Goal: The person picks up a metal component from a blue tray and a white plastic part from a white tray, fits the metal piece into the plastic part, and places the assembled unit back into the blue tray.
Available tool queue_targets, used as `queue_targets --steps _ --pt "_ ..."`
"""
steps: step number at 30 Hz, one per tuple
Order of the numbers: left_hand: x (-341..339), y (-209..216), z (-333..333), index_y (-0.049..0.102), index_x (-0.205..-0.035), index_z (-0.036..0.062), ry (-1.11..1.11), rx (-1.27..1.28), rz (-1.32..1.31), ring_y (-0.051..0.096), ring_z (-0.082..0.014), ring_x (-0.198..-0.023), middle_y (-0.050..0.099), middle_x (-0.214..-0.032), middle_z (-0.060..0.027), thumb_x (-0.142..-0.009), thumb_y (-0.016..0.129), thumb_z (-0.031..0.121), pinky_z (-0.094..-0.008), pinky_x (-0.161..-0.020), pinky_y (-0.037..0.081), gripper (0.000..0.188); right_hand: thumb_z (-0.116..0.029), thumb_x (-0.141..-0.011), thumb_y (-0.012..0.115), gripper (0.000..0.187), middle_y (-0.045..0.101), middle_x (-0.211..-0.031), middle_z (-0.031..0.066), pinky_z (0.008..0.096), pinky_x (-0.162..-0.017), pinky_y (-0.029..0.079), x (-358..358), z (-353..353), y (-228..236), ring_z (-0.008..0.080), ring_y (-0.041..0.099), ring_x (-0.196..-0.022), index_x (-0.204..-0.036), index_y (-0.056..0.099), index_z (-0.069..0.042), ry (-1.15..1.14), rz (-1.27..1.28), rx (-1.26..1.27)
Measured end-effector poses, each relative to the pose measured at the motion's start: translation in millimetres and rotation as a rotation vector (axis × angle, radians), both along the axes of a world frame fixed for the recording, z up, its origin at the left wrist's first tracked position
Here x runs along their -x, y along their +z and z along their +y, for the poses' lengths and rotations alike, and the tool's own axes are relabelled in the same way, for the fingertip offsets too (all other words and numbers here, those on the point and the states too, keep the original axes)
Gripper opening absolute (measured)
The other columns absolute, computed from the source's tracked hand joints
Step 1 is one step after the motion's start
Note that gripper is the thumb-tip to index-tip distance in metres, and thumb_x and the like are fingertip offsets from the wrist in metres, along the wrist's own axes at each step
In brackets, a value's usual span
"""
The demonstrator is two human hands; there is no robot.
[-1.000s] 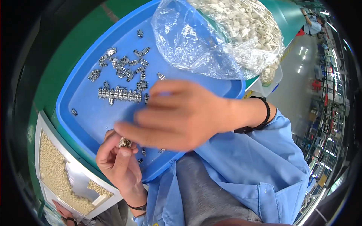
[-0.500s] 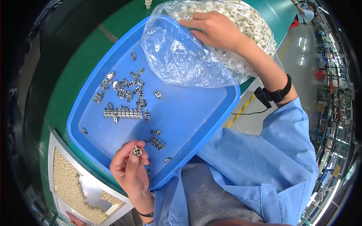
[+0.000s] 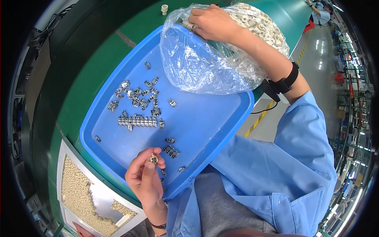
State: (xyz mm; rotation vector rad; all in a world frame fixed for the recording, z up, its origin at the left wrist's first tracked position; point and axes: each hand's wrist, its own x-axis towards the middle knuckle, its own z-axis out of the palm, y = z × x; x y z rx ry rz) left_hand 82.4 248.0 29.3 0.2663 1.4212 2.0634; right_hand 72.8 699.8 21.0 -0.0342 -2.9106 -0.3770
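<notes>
My left hand is closed over the near edge of the blue tray, pinching a small cream plastic fitting with metal visible in its open end. At the far side, my right hand is at the mouth of a clear plastic bag with bent fingers. A cream cylindrical piece shows at those fingertips. The bag lies over the tray's far right rim and holds many cream fittings. Small shiny metal clips lie in the tray, some lined up in a row and others in a loose heap.
One cream fitting stands alone on the green table. At lower left a white-framed tray contains many small beige pieces, with part of another person's hand beside it. A co-worker is far off at upper right.
My right hand has shifted left in the picture and its fingers have curled; a cream piece now shows at the fingertips. My left hand still holds its fitting. The whole view has shifted slightly.
</notes>
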Motion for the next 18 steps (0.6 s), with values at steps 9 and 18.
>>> queue_targets --steps 9,18 --pt "0.0 -1.3 0.0 0.066 -0.122 -0.0076 -0.015 -0.010 -0.019 0.066 -0.0217 -0.085 0.070 -0.113 -0.0235 -0.094 0.057 -0.002 -0.0330 -0.073 0.055 0.030 -0.023 -0.089 0.068 0.022 0.065 -0.101 0.0062 0.0416 -0.085 0.048 7.8 -6.0 3.4 0.0271 0.067 -0.095 -0.107 0.071 -0.010 0.044 0.053 0.051" --pt "-0.1 -2.6 -7.7 0.066 -0.123 -0.0070 -0.007 0.011 -0.017 0.066 -0.0213 -0.087 0.070 -0.114 -0.0235 -0.096 0.056 -0.003 -0.0339 -0.075 0.056 0.030 -0.016 -0.096 0.064 0.018 0.066 -0.092 0.0066 0.0338 -0.077 0.050 -15.8 -5.3 22.8 0.0163 0.064 -0.086 -0.099 0.074 -0.001 0.074 0.107 0.821"
